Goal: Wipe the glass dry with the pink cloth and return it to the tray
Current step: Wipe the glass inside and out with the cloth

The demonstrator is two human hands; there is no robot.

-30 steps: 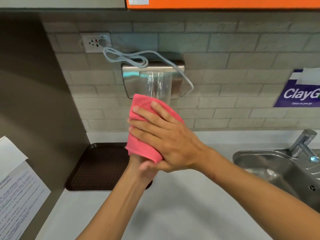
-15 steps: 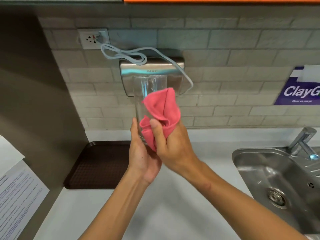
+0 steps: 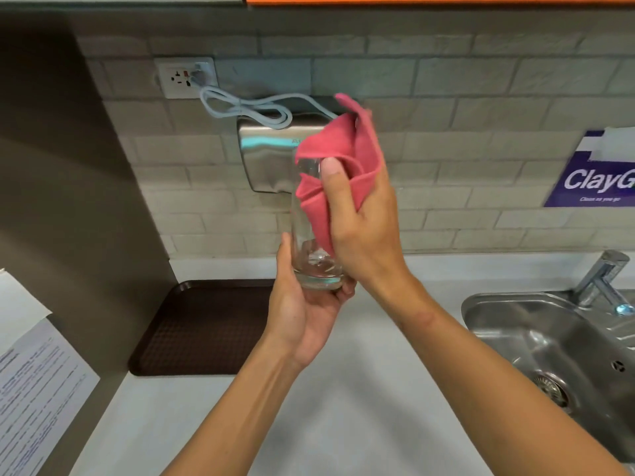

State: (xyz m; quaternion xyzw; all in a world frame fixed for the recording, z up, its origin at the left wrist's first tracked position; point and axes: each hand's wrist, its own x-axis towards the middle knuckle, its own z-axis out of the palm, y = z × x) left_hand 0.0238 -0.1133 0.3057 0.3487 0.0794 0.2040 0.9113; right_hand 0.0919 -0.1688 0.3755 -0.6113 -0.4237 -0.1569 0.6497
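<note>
**Glass held high over a hard counter, cloth half inside**

Paper sheets [image 3: 34, 389] lie at the far left, flat and printed, near the dark brown tray [image 3: 192, 338], a shallow plastic rectangle with rounded corners and a fine waffle texture. It sits bare against the wall, waiting for the glass.

Next comes the left hand [image 3: 302, 310], cupped under the base of the glass [image 3: 311, 235], thumb up one side, fingers curled beneath. It grips the glass from below, upright, well above the counter [image 3: 343, 424] and just right of the tray. The glass is tall, clear, straight-walled, with a thick heavy base. It looks slick; if still wet, that low hold could let it slip or tip, and the smooth pale counter below would not forgive a drop.

Above it the right hand [image 3: 360, 221] is closed on the pink cloth [image 3: 343, 156], thumb pressing soft folds against the rim, part of the fabric pushed down inside. A hard twist there could lever the glass out of the left palm, or strain the thin rim. The cloth looks like plush microfibre, bunched and peaked at the top.

Behind them hangs a brushed-steel dryer [image 3: 268, 156] with a looped grey cable. Far right, the steel sink [image 3: 515, 321] is another hard edge to knock against.
</note>
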